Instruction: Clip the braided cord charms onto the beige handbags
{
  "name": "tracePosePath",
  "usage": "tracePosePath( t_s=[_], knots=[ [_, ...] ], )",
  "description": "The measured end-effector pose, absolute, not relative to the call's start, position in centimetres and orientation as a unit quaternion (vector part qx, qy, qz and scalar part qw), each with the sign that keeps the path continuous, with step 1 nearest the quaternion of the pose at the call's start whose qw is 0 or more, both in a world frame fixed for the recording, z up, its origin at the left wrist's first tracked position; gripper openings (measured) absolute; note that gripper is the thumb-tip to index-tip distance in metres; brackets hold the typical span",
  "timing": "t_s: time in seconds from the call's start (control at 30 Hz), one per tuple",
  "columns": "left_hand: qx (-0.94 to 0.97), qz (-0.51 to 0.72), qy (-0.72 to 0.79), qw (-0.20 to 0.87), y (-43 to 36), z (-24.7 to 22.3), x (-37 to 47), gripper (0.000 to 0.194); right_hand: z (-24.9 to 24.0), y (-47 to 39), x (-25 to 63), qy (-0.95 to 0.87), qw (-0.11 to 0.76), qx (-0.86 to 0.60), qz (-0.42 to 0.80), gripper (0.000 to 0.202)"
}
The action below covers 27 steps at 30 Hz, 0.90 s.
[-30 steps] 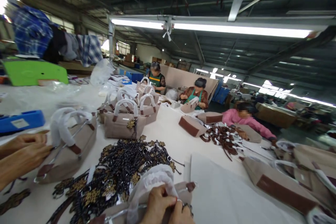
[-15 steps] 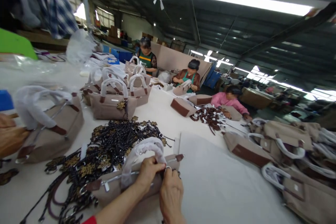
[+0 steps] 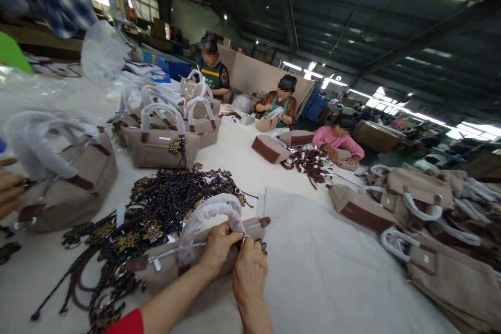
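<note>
In front of me a beige handbag [image 3: 164, 276] with brown end tabs and a zip stands tilted on the table. My left hand [image 3: 219, 245] is closed, thumb and fingers pinching at the base of its plastic-wrapped handle [image 3: 209, 206]. Right beside it, my right hand [image 3: 250, 269] is closed on a bag charm, whose metal ring [image 3: 246, 238] shows at the fingertips. A patterned part of that charm [image 3: 263, 247] sticks out past the knuckles. Whether the ring is fastened to the bag is hidden by my fingers.
A heap of black braided charms [image 3: 168, 203] lies beyond the bag. Finished-looking handbags [image 3: 160, 146] stand behind it; others [image 3: 450, 276] are piled at right. At the left edge another person's hand [image 3: 10, 188] touches a handbag [image 3: 78, 182]. Co-workers sit across the table.
The view has tilted down and shifted a little. My hands stay together at the handle base, the right one slightly turned. Across the table, the pink-sleeved person's outstretched arm has drawn in.
</note>
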<state>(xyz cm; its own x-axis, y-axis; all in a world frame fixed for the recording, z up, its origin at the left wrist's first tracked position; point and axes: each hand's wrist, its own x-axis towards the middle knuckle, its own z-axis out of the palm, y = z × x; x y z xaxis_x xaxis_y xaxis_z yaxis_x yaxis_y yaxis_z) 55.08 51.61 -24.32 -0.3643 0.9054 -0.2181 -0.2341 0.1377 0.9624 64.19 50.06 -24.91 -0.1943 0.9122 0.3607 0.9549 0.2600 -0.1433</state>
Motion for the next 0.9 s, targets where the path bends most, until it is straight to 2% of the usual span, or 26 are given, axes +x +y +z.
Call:
tracePosePath(
  t_s=[0.43,0.8,0.9],
  knots=[
    [0.347,0.555,0.605,0.454,51.2,-25.3,54.8,0.023,-25.0,49.0,64.2,-0.762,0.195,-0.617,-0.037,0.018],
    [0.456,0.495,0.571,0.47,50.3,-25.6,52.9,0.026,-27.0,48.2,61.8,-0.67,0.234,-0.69,-0.141,0.017],
    [0.506,0.457,0.582,0.443,50.7,-27.4,53.1,0.024,-27.4,47.9,62.2,-0.715,0.178,-0.655,-0.17,0.026]
  ],
)
